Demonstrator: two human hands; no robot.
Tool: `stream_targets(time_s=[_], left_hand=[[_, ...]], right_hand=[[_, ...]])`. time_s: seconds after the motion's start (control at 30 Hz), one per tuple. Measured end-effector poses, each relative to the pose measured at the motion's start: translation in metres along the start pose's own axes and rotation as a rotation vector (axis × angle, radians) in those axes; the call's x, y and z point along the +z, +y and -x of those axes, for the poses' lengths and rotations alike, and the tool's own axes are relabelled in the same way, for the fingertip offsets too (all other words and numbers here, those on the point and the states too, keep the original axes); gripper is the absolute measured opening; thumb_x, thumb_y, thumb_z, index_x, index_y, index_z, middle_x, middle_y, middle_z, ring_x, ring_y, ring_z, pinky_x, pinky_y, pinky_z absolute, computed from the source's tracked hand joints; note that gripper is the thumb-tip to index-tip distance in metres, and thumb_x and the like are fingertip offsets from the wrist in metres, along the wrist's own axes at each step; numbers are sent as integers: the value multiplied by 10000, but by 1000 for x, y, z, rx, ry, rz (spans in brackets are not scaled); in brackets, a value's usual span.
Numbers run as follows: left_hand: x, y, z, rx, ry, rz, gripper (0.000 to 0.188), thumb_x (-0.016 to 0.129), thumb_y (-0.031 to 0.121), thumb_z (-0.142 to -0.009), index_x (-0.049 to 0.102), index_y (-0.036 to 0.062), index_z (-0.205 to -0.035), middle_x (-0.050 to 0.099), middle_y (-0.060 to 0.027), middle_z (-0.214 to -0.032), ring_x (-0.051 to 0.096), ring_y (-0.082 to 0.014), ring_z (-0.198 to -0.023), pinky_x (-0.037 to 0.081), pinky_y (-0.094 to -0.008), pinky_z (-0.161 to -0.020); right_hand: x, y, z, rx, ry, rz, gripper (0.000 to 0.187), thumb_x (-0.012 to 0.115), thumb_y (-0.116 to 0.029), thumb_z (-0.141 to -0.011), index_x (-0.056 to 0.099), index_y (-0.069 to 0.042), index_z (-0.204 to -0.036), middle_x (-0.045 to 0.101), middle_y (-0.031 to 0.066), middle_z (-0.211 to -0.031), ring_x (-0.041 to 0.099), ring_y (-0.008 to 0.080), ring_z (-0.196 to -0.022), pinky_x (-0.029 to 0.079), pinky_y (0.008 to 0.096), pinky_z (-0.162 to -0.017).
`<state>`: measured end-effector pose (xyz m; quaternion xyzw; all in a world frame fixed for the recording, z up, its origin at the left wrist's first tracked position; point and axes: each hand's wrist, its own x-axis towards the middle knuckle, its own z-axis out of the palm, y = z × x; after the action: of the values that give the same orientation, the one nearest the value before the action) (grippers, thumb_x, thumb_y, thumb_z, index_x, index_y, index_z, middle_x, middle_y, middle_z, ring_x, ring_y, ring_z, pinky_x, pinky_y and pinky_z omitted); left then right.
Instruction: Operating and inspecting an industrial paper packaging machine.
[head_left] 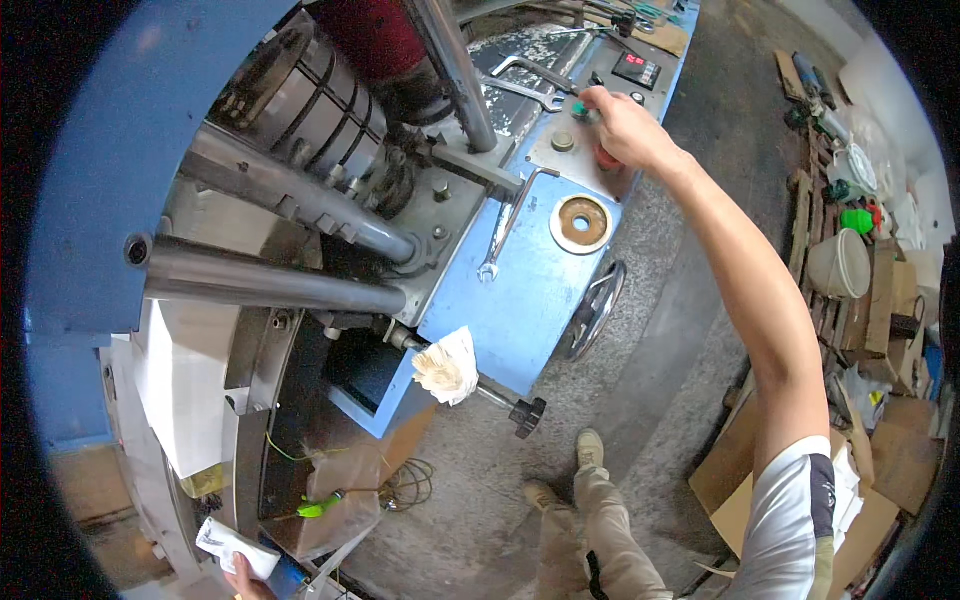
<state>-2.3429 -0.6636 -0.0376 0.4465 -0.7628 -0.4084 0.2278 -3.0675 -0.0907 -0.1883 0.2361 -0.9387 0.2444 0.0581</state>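
Note:
My right hand is stretched over the machine's control panel, its fingers bent at a green button. A red button shows partly under the hand. Whatever is between those fingers is hidden. At the lower left, my left hand grips a white folded piece with dark marks; whether it is paper or cloth I cannot tell. Open-end wrenches lie close by: one wrench beside the panel and another wrench on the blue machine top. An L-shaped hex key lies beside the latter.
A brown-centred ring rests on the blue top. Below it are a handwheel, a black knob and a crumpled white wad. Steel columns stand at left. Cardboard boxes and a white bucket line the right.

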Motion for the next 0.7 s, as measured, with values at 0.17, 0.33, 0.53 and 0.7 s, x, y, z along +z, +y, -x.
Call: stream_targets(time_s=[0.17, 0.33, 0.53, 0.7], left_hand=[[8, -2, 4, -9, 40, 34, 559, 695, 318, -884, 513, -44, -1269, 616, -112, -1094, 589, -196, -931, 475, -337, -829], [-2, -5, 5, -21, 23, 74, 529, 688, 282, -893, 515, -45, -1271, 616, -111, -1103, 590, -183, -931, 474, -320, -840], [14, 11, 17, -15, 49, 82, 539, 681, 254, -893, 499, -32, -1312, 608, -107, -1181, 589, -196, -1025, 472, -343, -908], [16, 10, 18, 1, 65, 110, 484, 671, 231, -903, 516, -20, -1286, 613, -91, -1160, 591, -185, -1032, 473, -343, -917]], right_hand=[[4, 7, -5, -39, -42, 52, 397, 537, -87, -862, 533, -70, -1260, 593, 243, -1211, 571, 393, -1151, 477, 455, -960], [3, -1, -10, -52, -89, 192, 288, 493, -88, -861, 556, -40, -1138, 649, 250, -1052, 616, 411, -1057, 501, 482, -899], [0, -4, -14, -27, -133, 209, 362, 414, -79, -882, 547, -50, -1218, 651, 259, -1076, 616, 417, -1053, 484, 490, -894], [12, -1, 46, -97, 308, -175, 416, 464, -109, -934, 513, -68, -1345, 683, 160, -975, 654, 217, -774, 511, 342, -715]])
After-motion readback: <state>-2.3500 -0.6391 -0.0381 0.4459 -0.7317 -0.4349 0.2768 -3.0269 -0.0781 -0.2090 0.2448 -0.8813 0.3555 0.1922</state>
